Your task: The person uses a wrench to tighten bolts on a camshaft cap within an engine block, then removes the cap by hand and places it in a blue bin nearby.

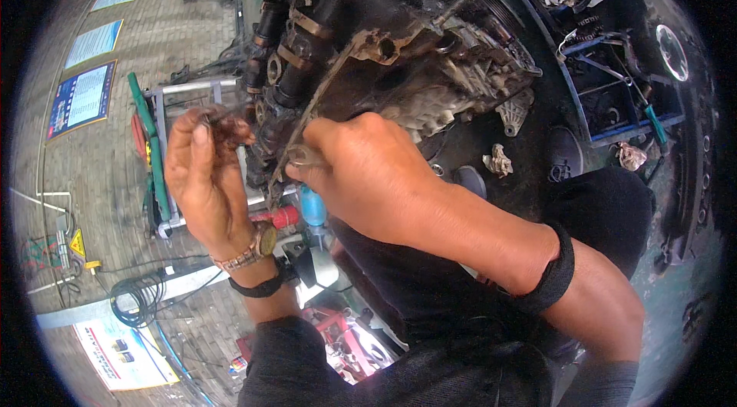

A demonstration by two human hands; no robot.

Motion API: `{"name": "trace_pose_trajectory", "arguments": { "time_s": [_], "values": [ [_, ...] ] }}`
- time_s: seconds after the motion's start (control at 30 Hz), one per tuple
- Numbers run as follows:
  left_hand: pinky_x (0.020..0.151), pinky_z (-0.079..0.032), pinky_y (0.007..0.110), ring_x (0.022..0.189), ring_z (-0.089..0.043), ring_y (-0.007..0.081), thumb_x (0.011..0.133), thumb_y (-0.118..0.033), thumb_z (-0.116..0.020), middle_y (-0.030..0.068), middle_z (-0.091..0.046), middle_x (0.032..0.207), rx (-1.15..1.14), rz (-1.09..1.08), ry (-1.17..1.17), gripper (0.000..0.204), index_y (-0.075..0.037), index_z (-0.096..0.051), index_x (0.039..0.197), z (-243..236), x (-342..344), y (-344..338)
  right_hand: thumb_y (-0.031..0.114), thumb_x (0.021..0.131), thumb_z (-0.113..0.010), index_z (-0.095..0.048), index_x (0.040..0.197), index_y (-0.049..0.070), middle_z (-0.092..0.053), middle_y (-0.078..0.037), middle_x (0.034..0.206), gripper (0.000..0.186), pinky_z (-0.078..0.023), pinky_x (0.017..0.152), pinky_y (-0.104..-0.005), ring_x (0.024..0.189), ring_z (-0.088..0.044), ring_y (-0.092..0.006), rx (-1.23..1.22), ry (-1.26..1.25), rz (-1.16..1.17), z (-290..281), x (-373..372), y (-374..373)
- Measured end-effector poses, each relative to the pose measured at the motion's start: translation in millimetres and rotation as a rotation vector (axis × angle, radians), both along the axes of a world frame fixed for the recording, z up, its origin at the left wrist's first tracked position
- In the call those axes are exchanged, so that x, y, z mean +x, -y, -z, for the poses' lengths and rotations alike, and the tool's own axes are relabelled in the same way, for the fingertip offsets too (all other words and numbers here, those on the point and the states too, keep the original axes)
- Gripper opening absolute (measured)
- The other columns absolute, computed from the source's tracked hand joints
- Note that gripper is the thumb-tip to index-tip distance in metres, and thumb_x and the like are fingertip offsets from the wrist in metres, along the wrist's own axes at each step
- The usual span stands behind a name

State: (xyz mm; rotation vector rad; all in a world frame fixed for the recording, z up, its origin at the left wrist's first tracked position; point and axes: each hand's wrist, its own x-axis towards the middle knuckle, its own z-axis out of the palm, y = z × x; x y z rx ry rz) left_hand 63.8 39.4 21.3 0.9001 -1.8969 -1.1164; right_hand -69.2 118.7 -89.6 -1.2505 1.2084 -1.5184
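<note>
A dark, oil-stained engine assembly [322,38] fills the upper middle, with metal clips, bolts and a thin plate edge along its underside. My left hand [207,169], with a watch at the wrist, pinches a small dark piece at the engine's left side; grime and blur hide what it is. My right hand [361,177] is curled at the engine's lower edge around a small metal tool [305,157], perhaps a wrench, mostly covered by the fingers.
Blue trays [583,127] with metal parts and a teal-handled tool lie right. Crumpled paper [497,163] is by my shoes [564,161]. A metal frame [165,226] with green and red tools stands left, near a blue bottle [313,207] and coiled cables [134,303].
</note>
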Motion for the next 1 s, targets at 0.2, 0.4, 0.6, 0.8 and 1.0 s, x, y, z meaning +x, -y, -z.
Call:
{"name": "trace_pose_trajectory", "arguments": {
  "time_s": [0.2, 0.4, 0.6, 0.8, 1.0],
  "values": [
    [0.072, -0.051, 0.034, 0.082, -0.062, 0.0243, 0.088, -0.011, -0.056, 0.0157, -0.059, 0.098, -0.008, 0.011, 0.089, 0.023, 0.005, -0.052, 0.104, 3, 9, -15, 0.019, 0.079, -0.067, -0.060, 0.076, -0.003, -0.058, -0.022, 0.063, 0.024, -0.047, 0.056, -0.0401, 0.062, -0.060, -0.0384, -0.022, 0.140, -0.018, 1, 5, 3],
    [0.075, -0.050, 0.033, 0.084, -0.061, 0.0234, 0.087, -0.011, -0.058, 0.0163, -0.059, 0.099, 0.011, 0.013, 0.057, 0.025, 0.006, -0.052, 0.104, 7, 6, -27, 0.021, 0.079, -0.067, -0.057, 0.073, -0.005, -0.054, -0.022, 0.060, 0.028, -0.042, 0.052, -0.0388, 0.056, -0.057, -0.0360, -0.038, 0.217, 0.018, 0, 3, 8],
    [0.079, -0.050, 0.032, 0.088, -0.060, 0.0221, 0.086, -0.009, -0.058, 0.0170, -0.058, 0.102, 0.022, -0.026, 0.054, 0.024, 0.007, -0.053, 0.103, 10, 10, -29, 0.022, 0.080, -0.066, -0.056, 0.071, -0.005, -0.053, -0.021, 0.059, 0.030, -0.041, 0.050, -0.0374, 0.052, -0.054, -0.0319, -0.067, 0.259, 0.006, -2, 3, 9],
    [0.081, -0.049, 0.031, 0.092, -0.058, 0.0203, 0.086, -0.008, -0.059, 0.0165, -0.057, 0.104, 0.077, -0.031, 0.050, 0.024, 0.007, -0.053, 0.104, 15, 13, -28, 0.022, 0.080, -0.066, -0.057, 0.070, -0.005, -0.053, -0.019, 0.057, 0.030, -0.041, 0.049, -0.0351, 0.050, -0.054, -0.0239, -0.085, 0.274, 0.013, -2, 5, 10],
    [0.081, -0.048, 0.030, 0.093, -0.057, 0.0195, 0.085, -0.008, -0.059, 0.0154, -0.058, 0.105, 0.084, -0.032, 0.071, 0.025, 0.006, -0.054, 0.105, 18, 19, -28, 0.020, 0.082, -0.065, -0.058, 0.072, -0.005, -0.054, -0.015, 0.056, 0.028, -0.041, 0.049, -0.0329, 0.051, -0.053, -0.0170, -0.061, 0.274, -0.027, -2, 5, 10]
  ]
}}
